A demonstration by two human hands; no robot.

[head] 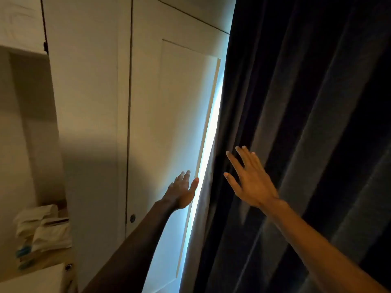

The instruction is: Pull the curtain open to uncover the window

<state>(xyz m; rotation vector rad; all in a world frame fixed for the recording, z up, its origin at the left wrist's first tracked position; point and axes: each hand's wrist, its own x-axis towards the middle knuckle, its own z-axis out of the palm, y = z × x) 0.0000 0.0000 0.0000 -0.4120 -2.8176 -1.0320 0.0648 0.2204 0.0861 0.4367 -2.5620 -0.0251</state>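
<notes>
Dark curtain hanging full across the right of the view, drawn shut but for a thin bright strip of window showing at its left edge, beside a pale panelled cupboard door. Left hand raised at that lit strip, fingers loosely extended, gripping nothing; possibly brushing the door's edge, though too dim there to say. Right hand spread flat with fingers splayed, in front of the folds just right of the curtain's edge, no fabric pinched. Risks from here, as a judgement: palms sliding over the cloth without gathering any, so folds merely ripple and the edge stays put; grabbing one outer pleat only, bunching fabric locally without moving the hanging edge along; tugging downward rather than sideways, straining whatever carries the top, which lies out of view; left hand caught between door edge and cloth. Safer bet: closing fingers round the leading edge, then drawing sideways, to the right.
</notes>
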